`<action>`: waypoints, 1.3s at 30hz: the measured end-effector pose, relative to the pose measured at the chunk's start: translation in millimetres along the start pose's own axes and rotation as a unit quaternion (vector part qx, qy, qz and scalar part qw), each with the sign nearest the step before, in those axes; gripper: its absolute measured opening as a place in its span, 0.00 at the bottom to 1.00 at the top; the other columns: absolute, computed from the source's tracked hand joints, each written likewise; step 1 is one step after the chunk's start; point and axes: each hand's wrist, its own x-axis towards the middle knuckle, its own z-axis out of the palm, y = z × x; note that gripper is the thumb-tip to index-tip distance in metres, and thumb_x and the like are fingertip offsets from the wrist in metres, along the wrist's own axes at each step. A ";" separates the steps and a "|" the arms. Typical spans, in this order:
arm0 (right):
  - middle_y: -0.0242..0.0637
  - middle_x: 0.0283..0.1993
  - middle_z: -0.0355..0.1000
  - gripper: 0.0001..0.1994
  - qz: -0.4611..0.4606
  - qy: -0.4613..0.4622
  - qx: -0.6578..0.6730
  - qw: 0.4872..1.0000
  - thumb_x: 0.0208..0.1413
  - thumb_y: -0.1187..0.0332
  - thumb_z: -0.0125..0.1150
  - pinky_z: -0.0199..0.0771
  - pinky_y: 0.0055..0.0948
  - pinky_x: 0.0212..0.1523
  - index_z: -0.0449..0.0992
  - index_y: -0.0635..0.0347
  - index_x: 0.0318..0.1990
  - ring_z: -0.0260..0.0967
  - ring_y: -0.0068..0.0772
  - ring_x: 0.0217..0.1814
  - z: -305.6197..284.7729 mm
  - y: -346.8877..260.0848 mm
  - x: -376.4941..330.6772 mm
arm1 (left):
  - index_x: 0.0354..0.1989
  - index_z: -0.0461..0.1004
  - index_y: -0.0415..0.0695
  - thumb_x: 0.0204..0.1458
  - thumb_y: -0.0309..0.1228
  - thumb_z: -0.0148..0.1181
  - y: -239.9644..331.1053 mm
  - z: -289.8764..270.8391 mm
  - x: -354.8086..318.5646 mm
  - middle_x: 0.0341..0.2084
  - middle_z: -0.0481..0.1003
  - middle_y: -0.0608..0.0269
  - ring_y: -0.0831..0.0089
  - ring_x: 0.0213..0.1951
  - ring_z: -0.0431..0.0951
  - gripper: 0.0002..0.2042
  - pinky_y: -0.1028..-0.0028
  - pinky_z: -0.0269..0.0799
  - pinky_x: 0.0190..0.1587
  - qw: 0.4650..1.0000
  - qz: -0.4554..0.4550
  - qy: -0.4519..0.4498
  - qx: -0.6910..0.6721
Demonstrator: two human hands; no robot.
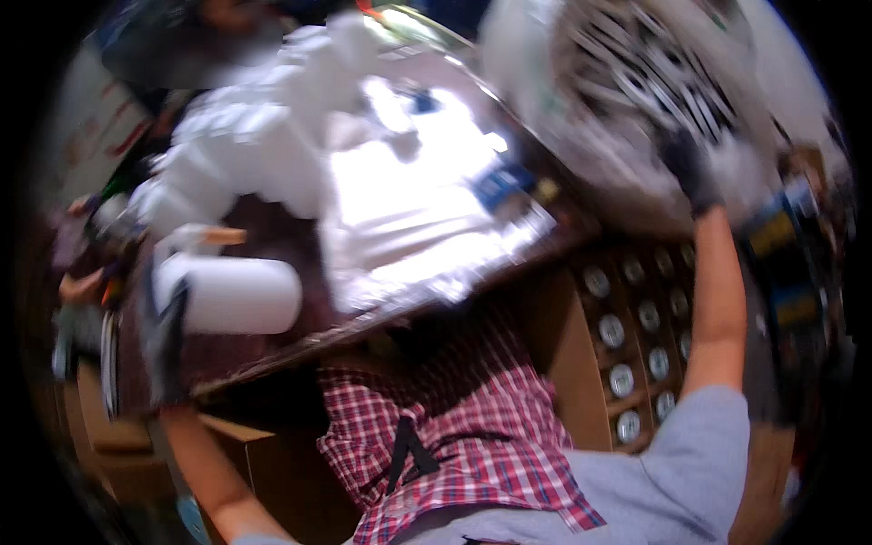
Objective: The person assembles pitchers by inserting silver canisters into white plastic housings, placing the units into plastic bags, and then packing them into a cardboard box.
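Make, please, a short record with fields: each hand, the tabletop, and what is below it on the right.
Left hand: dark glove, gripping a white bottle turned on its side
Right hand: dark glove, at the translucent plastic bag of long pale parts; grip unclear
Tabletop: clustered white containers
Below right: cardboard box, rows of round-topped items
Picture: blurred

Motion blur, blown-out central glare, black corners

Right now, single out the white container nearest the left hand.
The cylindrical white bottle, on its side in the left hand; the other white containers cluster farther back on the table.
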 end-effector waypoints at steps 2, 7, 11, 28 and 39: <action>0.33 0.52 0.74 0.15 -0.056 -0.014 -0.079 0.995 0.64 0.64 0.52 0.69 0.32 0.58 0.73 0.59 0.54 0.71 0.32 0.54 -5.7 -6.4 -59.7 | 0.67 0.59 0.41 0.65 0.38 0.47 -68.8 -20.1 -47.7 0.63 0.63 0.54 0.64 0.62 0.64 0.24 0.64 0.62 0.63 0.893 0.187 0.047 0.407; 0.38 0.54 0.74 0.17 -0.107 -0.054 -0.427 0.896 0.60 0.68 0.60 0.72 0.28 0.54 0.73 0.64 0.56 0.71 0.25 0.52 11.5 30.4 -216.8 | 0.67 0.57 0.40 0.64 0.42 0.48 -126.1 -23.9 -114.8 0.61 0.63 0.55 0.63 0.59 0.66 0.27 0.63 0.65 0.59 0.970 -0.058 0.184 -0.150; 0.45 0.52 0.72 0.16 -0.108 -0.149 -0.652 0.736 0.53 0.62 0.64 0.67 0.42 0.58 0.76 0.59 0.46 0.68 0.52 0.55 -21.2 104.0 -300.4 | 0.64 0.60 0.39 0.61 0.43 0.52 -117.4 39.8 -192.1 0.54 0.69 0.55 0.62 0.53 0.71 0.28 0.64 0.69 0.53 0.991 0.033 0.127 -0.024; 0.43 0.69 0.59 0.30 0.164 -0.104 -0.851 0.487 0.48 0.52 0.66 0.59 0.53 0.62 0.72 0.51 0.59 0.55 0.48 0.69 -76.6 197.3 -311.5 | 0.63 0.62 0.45 0.52 0.46 0.58 -176.2 143.8 -292.7 0.52 0.72 0.56 0.62 0.51 0.74 0.31 0.59 0.71 0.53 0.651 -0.341 -0.052 -0.676; 0.50 0.62 0.63 0.25 -0.079 -0.203 -0.806 0.550 0.50 0.56 0.64 0.61 0.52 0.59 0.73 0.56 0.55 0.60 0.58 0.61 -73.4 112.1 -276.1 | 0.61 0.64 0.45 0.56 0.43 0.56 -216.4 188.1 -301.3 0.53 0.71 0.57 0.65 0.51 0.72 0.26 0.65 0.69 0.53 0.849 -0.206 -0.057 -0.483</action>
